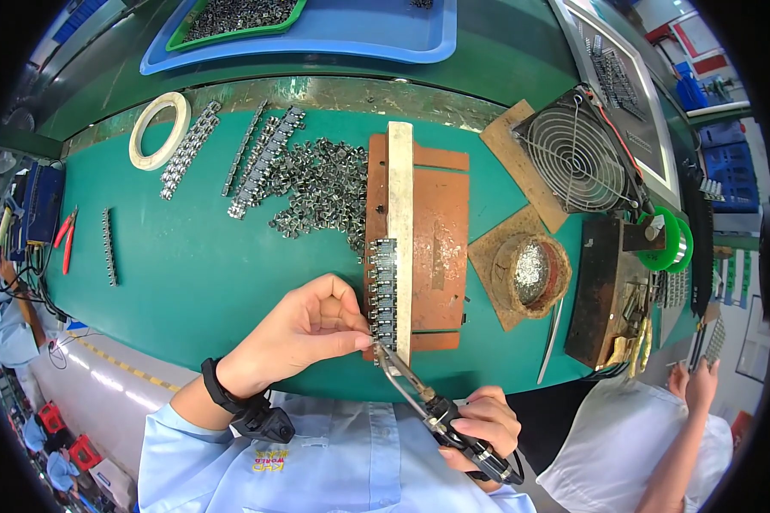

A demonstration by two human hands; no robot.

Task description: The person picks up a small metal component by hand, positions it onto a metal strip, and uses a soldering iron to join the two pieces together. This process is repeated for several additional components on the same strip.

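Note:
My right hand [492, 423] grips a soldering iron [443, 417] with a thin metal tube alongside its shaft. The tip meets the near end of a row of small black components [383, 286] with metal pins. That row lies along the left side of a pale straight bar [399, 197] on a brown fixture plate [441, 244]. At the same near end, my left hand [304, 329] has its thumb and forefinger pinched together; whatever they hold is too small to make out. Just beyond that hand spreads a heap of loose small metal-and-black parts [325, 184].
Left on the green mat are finished-looking strips [191, 150], a tape roll [160, 130] and red-handled cutters [66, 239]. At right stand a fan [573, 150], a round bowl [530, 272] and a green solder spool [672, 239]. A blue tray [385, 47] sits behind. A co-worker's arm [684, 445] shows at right.

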